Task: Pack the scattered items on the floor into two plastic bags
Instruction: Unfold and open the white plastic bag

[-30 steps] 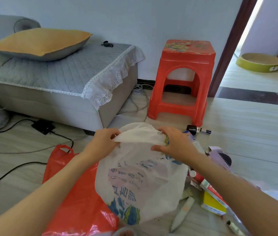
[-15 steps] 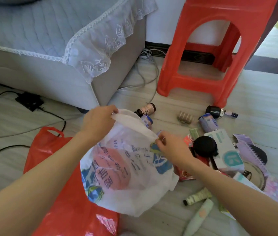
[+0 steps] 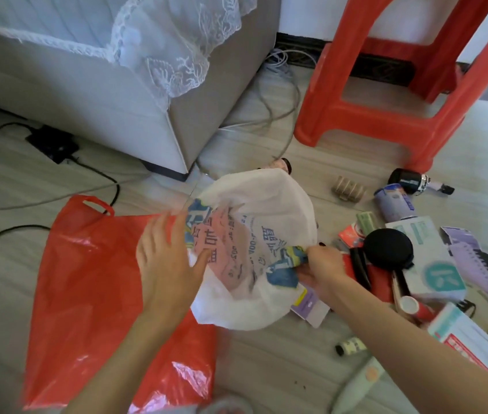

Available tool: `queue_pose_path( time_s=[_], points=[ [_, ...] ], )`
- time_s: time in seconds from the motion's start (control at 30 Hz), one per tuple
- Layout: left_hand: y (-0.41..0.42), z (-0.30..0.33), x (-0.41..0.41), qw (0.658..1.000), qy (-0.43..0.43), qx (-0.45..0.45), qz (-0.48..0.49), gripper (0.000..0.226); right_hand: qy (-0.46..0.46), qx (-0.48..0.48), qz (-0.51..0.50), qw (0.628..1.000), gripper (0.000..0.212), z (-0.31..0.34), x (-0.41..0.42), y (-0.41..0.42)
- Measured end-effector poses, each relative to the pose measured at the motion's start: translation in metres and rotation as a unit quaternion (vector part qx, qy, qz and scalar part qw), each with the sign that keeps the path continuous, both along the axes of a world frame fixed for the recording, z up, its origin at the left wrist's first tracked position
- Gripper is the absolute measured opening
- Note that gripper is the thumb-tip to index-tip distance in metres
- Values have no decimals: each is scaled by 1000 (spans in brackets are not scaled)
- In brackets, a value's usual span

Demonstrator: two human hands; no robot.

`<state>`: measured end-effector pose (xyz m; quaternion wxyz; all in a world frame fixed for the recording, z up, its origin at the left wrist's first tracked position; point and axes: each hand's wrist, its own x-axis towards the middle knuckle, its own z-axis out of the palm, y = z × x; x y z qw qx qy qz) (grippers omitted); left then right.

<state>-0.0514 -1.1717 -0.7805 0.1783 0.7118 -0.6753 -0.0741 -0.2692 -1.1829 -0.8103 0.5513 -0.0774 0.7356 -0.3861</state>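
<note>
Head camera looks down on two bare forearms reaching over a pale wood-look floor (image 3: 266, 369). Nearest, a red plastic bag (image 3: 87, 294) lies flat on the floor at the left, its loop handle (image 3: 96, 204) pointing away from the person. The left hand (image 3: 168, 264) hovers with fingers spread and loose, palm down, over the near-left edge of a white printed plastic bag (image 3: 254, 234); whether it touches the film I cannot tell. The right hand (image 3: 323, 273) is clenched on a bunched fold of that white bag at its right side. The white bag sits puffed up partly over the red one, between the two hands. Just right of it the scattered items crowd together: a round black case (image 3: 389, 248), a white box with a teal mark (image 3: 428, 261), a purple comb (image 3: 475, 264), a small spotted tube (image 3: 351, 345) and a pale tube (image 3: 356, 386) near the bottom edge. Farther off lie a ribbed beige hair clip (image 3: 348, 189), a blue-grey can (image 3: 395, 206) and a black bottle (image 3: 407, 180). Beyond stand a red plastic stool (image 3: 365, 115) and a grey sofa (image 3: 102, 94) draped with a lace-edged cover (image 3: 177, 40); black cables (image 3: 93, 171) run along the floor at the left.
</note>
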Motion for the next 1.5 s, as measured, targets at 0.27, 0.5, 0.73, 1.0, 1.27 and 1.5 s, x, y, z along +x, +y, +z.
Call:
queue_pose_path(
  time_s=[0.27,0.5,0.73,1.0,1.27,1.5],
  points=[
    [-12,-17,18,958,157,207,122,51,138,-91,147,975,18,8,6,8],
    [-43,39,29,997,37,-49,39,40,186,-27,121,975,18,-23,2,14],
    [-41,19,37,1000,-6,-18,-12,45,490,-84,375,783,43,-3,6,36],
    [-55,23,45,996,-14,-19,-90,44,602,-314,590,436,36,-23,35,-33],
    [-74,29,69,993,-4,-92,-75,40,425,-19,788,446,67,-57,44,-41],
    [-80,24,52,993,6,-101,-68,45,444,-90,743,493,61,-67,64,-8]
  ],
)
